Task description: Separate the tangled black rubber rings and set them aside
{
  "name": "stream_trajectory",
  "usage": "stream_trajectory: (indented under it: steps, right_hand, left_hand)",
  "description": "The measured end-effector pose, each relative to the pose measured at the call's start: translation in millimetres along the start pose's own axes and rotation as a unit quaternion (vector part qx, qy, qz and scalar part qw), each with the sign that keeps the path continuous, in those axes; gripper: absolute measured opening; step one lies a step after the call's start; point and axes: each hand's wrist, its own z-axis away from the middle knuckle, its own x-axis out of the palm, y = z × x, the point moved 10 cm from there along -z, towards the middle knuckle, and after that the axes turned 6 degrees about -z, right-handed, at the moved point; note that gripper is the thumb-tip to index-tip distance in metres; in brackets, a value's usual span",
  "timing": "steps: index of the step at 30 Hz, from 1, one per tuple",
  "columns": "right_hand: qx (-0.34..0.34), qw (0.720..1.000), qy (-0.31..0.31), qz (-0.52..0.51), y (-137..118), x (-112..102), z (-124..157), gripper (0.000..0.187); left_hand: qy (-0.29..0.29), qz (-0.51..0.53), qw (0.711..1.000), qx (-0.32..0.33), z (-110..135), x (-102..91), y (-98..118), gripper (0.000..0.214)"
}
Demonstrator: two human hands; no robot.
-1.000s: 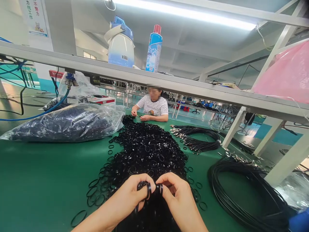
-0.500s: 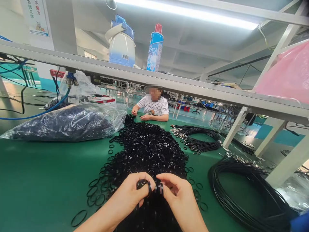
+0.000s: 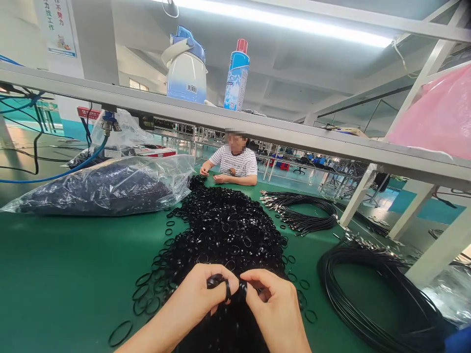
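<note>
A long heap of thin black rings (image 3: 228, 220) runs down the middle of the green table. Over its near end, my left hand (image 3: 206, 289) is closed on several black rings (image 3: 227, 290), one of them looped about the thumb. Close beside it, my right hand (image 3: 274, 299) pinches a black ring (image 3: 243, 289) between thumb and forefinger. The fingertips of both hands nearly meet. My other fingers are curled and partly hidden, and the dark heap behind makes single rings hard to tell apart.
Left lies a clear plastic bag (image 3: 110, 189) of dark pieces. Coiled black cables (image 3: 331, 294) and a smaller cable bundle (image 3: 301, 211) lie right. A shelf (image 3: 221, 115) crosses above, bearing a jug (image 3: 187, 68) and a spray can (image 3: 237, 76). A co-worker (image 3: 235, 164) sits opposite.
My right hand's thumb and forefinger have closed together and moved slightly left, nearer my left hand. My left hand has hardly moved.
</note>
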Motion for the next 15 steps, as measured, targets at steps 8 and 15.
stream_trajectory:
  steps: [8,15]
  right_hand:
    - [-0.109,0.993,0.019,0.029,-17,1,6,0.030]
    - [0.029,0.999,0.006,-0.039,10,-4,-1,0.017]
  left_hand:
    - [0.029,-0.032,0.999,0.025,1,-4.0,1,0.013]
    - [0.024,0.080,0.995,-0.045,-5,-7.8,-13,0.012]
